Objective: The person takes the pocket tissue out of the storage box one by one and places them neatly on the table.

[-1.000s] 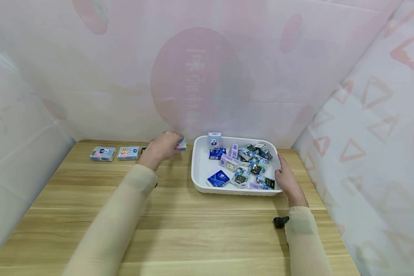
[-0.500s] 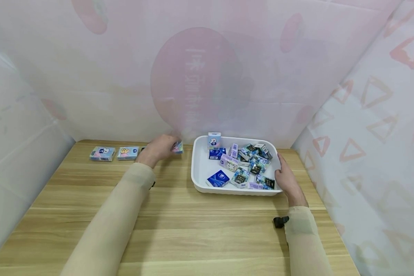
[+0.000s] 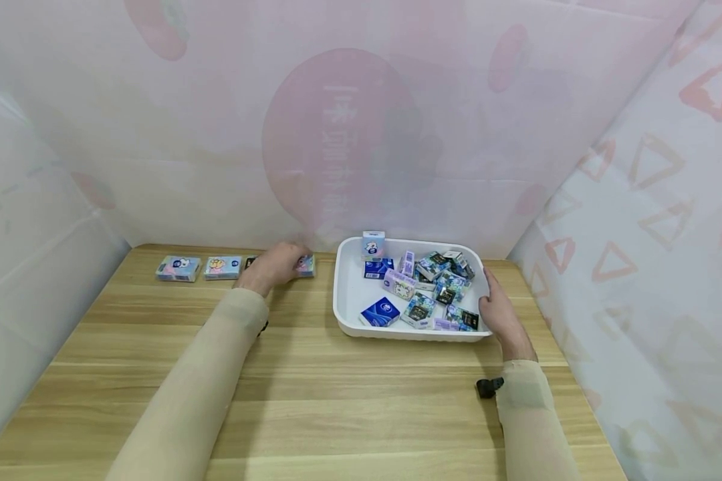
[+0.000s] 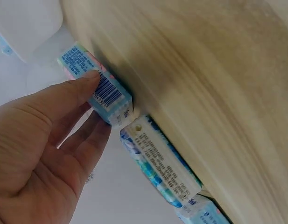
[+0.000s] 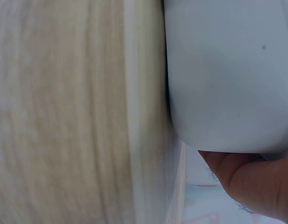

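Observation:
My left hand (image 3: 275, 264) pinches a light blue and pink tissue pack (image 3: 306, 265) at the right end of a row by the back wall. In the left wrist view, the thumb lies over the barcode side of this pack (image 4: 106, 93), which stands close to a blue-green patterned pack (image 4: 155, 161). That neighbour is mostly hidden by my hand in the head view. My right hand (image 3: 502, 310) grips the right side of a white plastic tray (image 3: 412, 334). In the right wrist view, the hand (image 5: 256, 182) is at the tray's outer wall (image 5: 228, 74); its fingertips are partly hidden.
Two pastel packs (image 3: 223, 267) lie farther left in the row. Inside the tray are several tissue packs: dark blue (image 3: 381, 312), purple (image 3: 400, 284) and floral (image 3: 420, 309). One pastel pack (image 3: 373, 246) stands upright at the tray's back left. Fabric walls bound the wooden table.
My left hand has moved slightly left and toward me, lowering the pastel pack to the table at the row's end. The right hand and the tray have stayed in place.

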Motion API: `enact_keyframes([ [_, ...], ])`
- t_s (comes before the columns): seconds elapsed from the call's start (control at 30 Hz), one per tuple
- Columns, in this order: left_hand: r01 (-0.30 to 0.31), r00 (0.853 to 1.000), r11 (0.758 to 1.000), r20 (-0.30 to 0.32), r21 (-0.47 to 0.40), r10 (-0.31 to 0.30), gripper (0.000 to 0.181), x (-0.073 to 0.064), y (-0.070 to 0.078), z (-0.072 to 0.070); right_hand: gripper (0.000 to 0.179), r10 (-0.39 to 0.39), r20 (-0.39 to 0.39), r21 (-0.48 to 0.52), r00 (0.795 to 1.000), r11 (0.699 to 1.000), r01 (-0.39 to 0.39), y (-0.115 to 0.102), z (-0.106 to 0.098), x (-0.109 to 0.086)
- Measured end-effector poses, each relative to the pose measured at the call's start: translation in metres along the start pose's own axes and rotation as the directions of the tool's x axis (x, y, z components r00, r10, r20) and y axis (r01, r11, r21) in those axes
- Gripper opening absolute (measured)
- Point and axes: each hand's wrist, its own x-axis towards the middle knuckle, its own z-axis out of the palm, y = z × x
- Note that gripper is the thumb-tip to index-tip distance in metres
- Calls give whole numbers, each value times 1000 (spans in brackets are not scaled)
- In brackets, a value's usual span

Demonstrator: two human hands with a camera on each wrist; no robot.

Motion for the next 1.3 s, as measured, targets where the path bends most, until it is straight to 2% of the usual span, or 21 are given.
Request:
enact_keyframes([
  [0.3, -31, 999, 999, -29, 39, 32, 44, 0, 2, 5, 83, -1, -4, -10, 1000, 1000, 1, 0, 1, -1],
  [0.57, -12, 1000, 1000, 2, 21, 12, 48, -1, 15, -1, 83, -7, -9, -15, 1000, 1000, 7, 0, 1, 0],
  [0.7, -12, 1000, 1000, -15, 19, 13, 50, -2, 28, -3, 82, -7, -14, -19, 1000, 1000, 7, 0, 1, 0],
  [0.87, -28, 999, 999, -45, 33, 30, 62, -5, 47, -1, 82, -10, -18, -18, 1000, 1000, 9, 0, 1, -1],
  [1.0, -18, 999, 999, -28, 33, 19, 58, -9, 65, -1, 82, -10, -11, -8, 1000, 1000, 10, 1, 1, 0],
  [1.17, -42, 999, 996, -1, 81, 43, 53, -13, 88, 1, 82, -5, -8, -13, 1000, 1000, 5, 1, 1, 1],
  [1.3, -58, 998, 995, 8, 82, 58, 54, -19, 106, 4, 83, -7, -9, -16, 1000, 1000, 7, 1, 1, 0],
])
